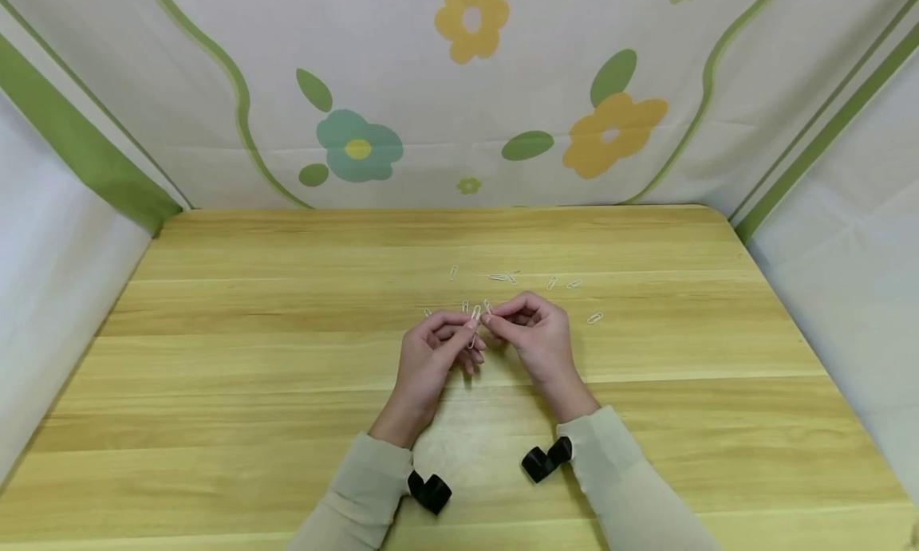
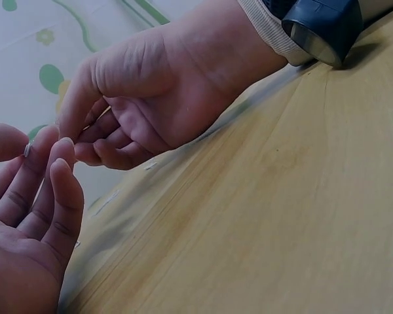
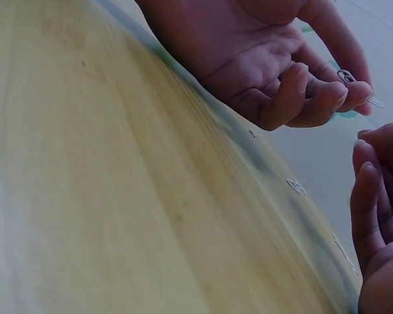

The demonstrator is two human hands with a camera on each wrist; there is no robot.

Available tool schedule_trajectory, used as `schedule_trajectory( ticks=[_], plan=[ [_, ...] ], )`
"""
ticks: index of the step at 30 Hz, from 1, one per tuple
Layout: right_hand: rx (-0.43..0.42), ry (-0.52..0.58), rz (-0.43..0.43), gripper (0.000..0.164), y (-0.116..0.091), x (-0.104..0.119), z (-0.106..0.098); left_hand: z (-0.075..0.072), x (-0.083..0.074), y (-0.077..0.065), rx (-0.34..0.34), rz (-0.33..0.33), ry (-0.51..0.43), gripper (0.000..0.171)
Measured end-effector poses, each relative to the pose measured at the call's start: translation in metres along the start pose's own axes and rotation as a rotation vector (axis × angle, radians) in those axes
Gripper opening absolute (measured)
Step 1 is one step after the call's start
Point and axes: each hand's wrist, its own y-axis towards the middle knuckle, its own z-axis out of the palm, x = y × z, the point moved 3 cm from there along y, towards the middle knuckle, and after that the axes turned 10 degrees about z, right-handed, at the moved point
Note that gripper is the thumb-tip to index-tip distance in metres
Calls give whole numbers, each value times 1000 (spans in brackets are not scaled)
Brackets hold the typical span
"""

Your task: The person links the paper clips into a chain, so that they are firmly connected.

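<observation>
Between its thumb and forefinger, my left hand [image 1: 433, 352] pinches a white wire paper clip [image 1: 475, 315], which also shows among the left fingers in the right wrist view [image 3: 345, 76]. The other left fingers are spread loosely below. My right hand [image 1: 540, 340] is close beside it, thumb and forefinger pinched together at the lower end of another paper clip [image 1: 487, 305]. Its remaining fingers are curled toward the palm. The two hands' fingertips almost meet above the wooden table [image 1: 251, 423]. Just beyond the left fingertips is one more paper clip [image 1: 465, 307].
Loose paper clips lie scattered past the hands: one farther back [image 1: 454, 273], several toward the right, including a clip [image 1: 595, 318] right of the right hand. A patterned curtain [image 1: 431, 88] hangs behind the table. Each sleeve carries a black wrist camera [image 1: 431, 493].
</observation>
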Motion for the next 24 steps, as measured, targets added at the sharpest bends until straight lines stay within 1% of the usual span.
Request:
schedule_trajectory(
  ticks=[8,16,24],
  plan=[
    [-19,-44,1,14,2,-2,0,0,0,-1,-2,-2,3,17],
    [-20,-56,-6,16,3,-3,-1,0,0,-1,-4,-3,1,17],
    [11,-58,-31,17,2,-1,1,-1,0,-1,-2,4,10,19]
  ],
)
